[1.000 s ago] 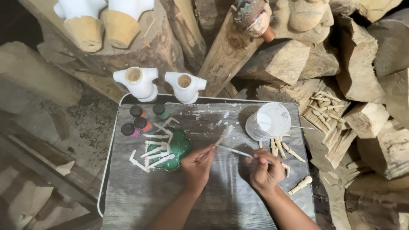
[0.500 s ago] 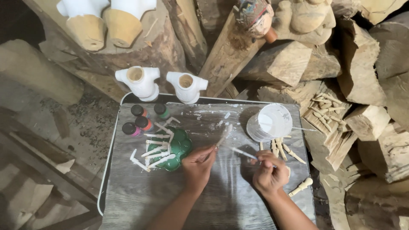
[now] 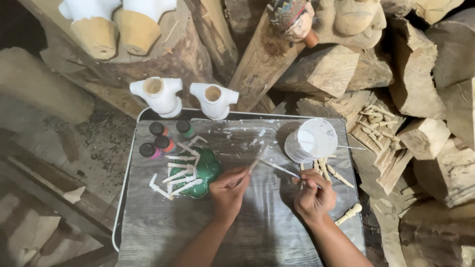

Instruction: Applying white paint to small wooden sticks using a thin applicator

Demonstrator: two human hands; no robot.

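A thin, white-coated stick (image 3: 257, 159) is pinched in the left hand (image 3: 228, 190), pointed up-right; a brush (image 3: 280, 168), seemingly, is gripped by the right hand (image 3: 313, 194), angled up-left.

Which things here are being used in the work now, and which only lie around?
In use: left hand holding small wooden piece; right hand with thin brush.

Lying about: white tub, paint bottles, green dish, white torsos, logs.
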